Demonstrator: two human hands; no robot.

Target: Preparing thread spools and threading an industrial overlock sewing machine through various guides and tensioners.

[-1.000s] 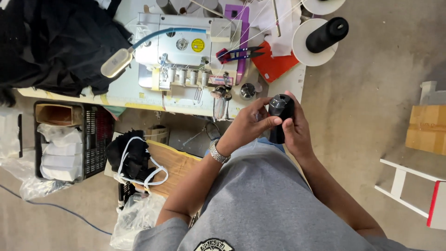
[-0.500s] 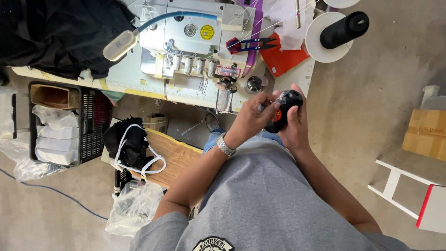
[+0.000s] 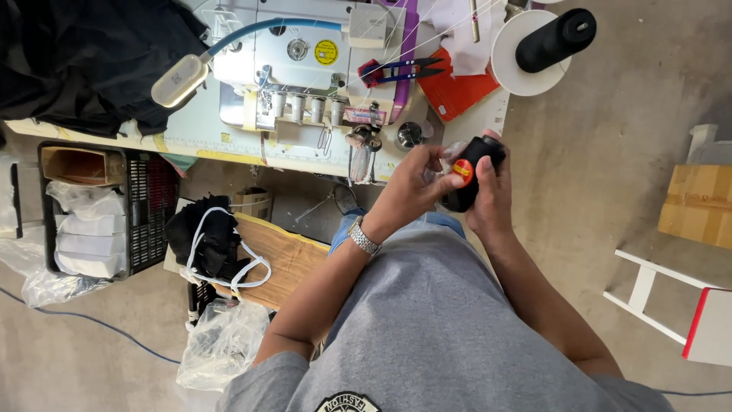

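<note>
Both my hands hold a black thread cone (image 3: 474, 169) with a red and yellow round sticker, in front of my chest near the table's front edge. My left hand (image 3: 415, 183), with a metal watch on its wrist, grips the cone from the left, and thin clear plastic wrap shows under its fingers. My right hand (image 3: 492, 194) cups the cone from the right and below. Just beyond stands a white overlock sewing machine (image 3: 305, 65) on the table (image 3: 206, 137).
Another black thread cone (image 3: 555, 40) sits on a white round stand at the table's right end. Purple-handled snips (image 3: 400, 71) lie by the machine. Black fabric (image 3: 84, 61) covers the table's left. On the floor: a black crate (image 3: 141, 206), plastic bags, cardboard boxes (image 3: 698, 210), a white stool (image 3: 686, 313).
The cone has turned in my hands, so its red and yellow sticker now shows. My hands stay together on it at the table's edge.
</note>
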